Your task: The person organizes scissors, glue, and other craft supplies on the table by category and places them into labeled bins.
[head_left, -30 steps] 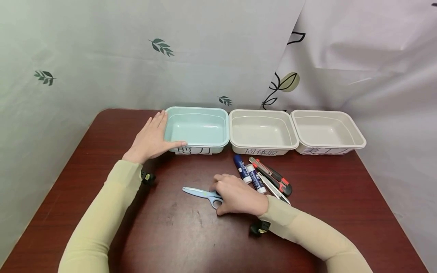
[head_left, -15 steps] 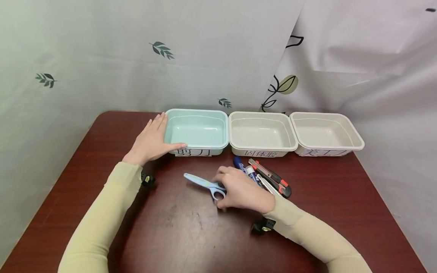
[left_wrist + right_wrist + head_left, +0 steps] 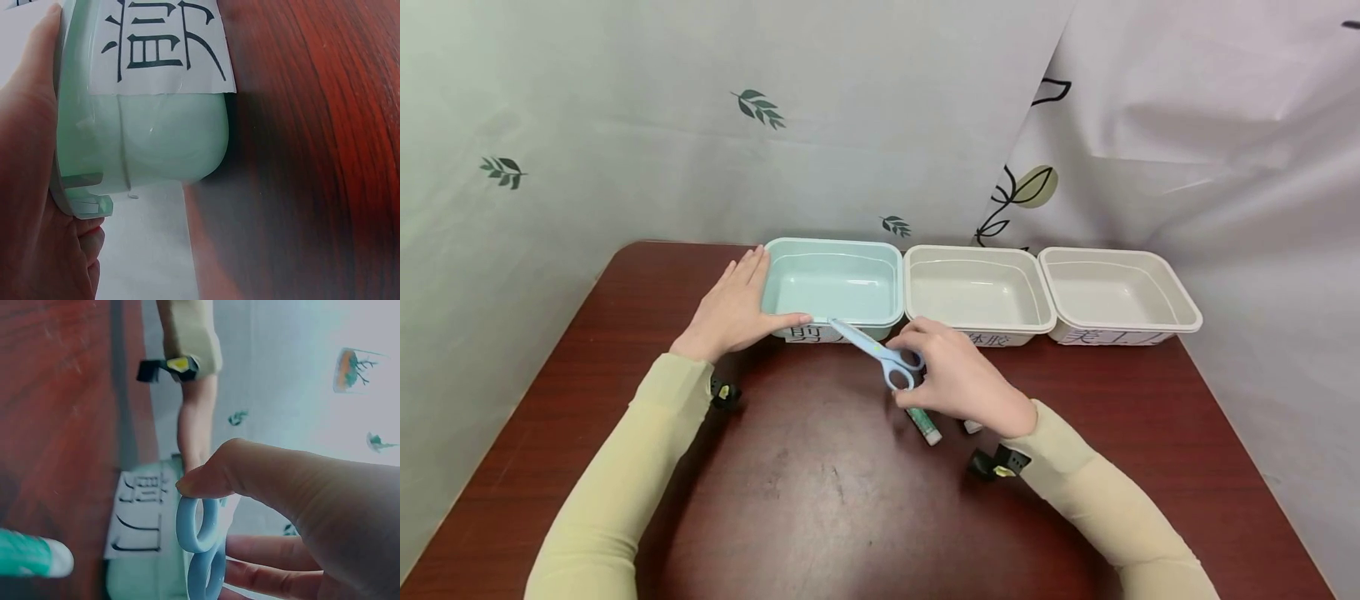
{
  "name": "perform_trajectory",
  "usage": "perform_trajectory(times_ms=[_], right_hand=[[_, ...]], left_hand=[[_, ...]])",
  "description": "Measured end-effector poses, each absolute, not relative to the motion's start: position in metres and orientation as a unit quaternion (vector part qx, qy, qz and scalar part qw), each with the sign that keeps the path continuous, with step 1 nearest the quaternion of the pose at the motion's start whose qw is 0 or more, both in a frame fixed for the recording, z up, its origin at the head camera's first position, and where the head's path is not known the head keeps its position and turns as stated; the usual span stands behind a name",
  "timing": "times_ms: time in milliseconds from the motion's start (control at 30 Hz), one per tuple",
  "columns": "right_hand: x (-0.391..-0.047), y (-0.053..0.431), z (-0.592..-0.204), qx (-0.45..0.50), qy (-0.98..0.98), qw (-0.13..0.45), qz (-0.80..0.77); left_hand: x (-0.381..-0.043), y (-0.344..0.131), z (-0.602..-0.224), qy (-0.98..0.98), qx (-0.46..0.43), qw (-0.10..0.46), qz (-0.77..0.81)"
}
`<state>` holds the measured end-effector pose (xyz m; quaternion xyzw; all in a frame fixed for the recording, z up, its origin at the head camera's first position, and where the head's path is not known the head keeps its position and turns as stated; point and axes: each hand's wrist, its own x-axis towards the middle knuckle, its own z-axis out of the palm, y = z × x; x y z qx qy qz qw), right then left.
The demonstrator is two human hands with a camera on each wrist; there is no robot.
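Observation:
Light blue scissors (image 3: 871,346) are in my right hand (image 3: 961,375), pinched by the handle loops, with the blades pointing up and left. Their tip overlaps the front rim of the pale blue-green box (image 3: 831,285) in the head view. In the right wrist view, the thumb lies on one handle loop (image 3: 186,528). My left hand (image 3: 728,307) rests on the box's left corner, fingers straight along the side rim and thumb along the front rim. Handwritten characters mark a white label (image 3: 159,47) on the box's front, partly covered by the scissors in the head view.
Two cream boxes, a middle one (image 3: 977,287) and a right one (image 3: 1112,287), stand in line beside the blue-green box, both labelled. A green glue stick (image 3: 923,425) lies below my right hand, which hides most other items. A patterned curtain (image 3: 850,150) hangs behind the table (image 3: 820,517).
My right hand has lifted the scissors off the table and carried them up toward the blue-green box. The green glue stick has come into view. My left hand has stayed on the box.

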<state>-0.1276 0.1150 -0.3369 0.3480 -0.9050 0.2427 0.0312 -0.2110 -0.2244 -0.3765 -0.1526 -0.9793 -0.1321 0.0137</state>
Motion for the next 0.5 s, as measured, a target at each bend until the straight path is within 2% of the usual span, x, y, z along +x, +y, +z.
perform_trajectory(times_ms=[500], right_hand=[[-0.175,0.106,-0.3,0.36,-0.893,0.076,0.261]], left_hand=[[-0.21,-0.224,-0.375,-0.979,-0.152,0.012,-0.137]])
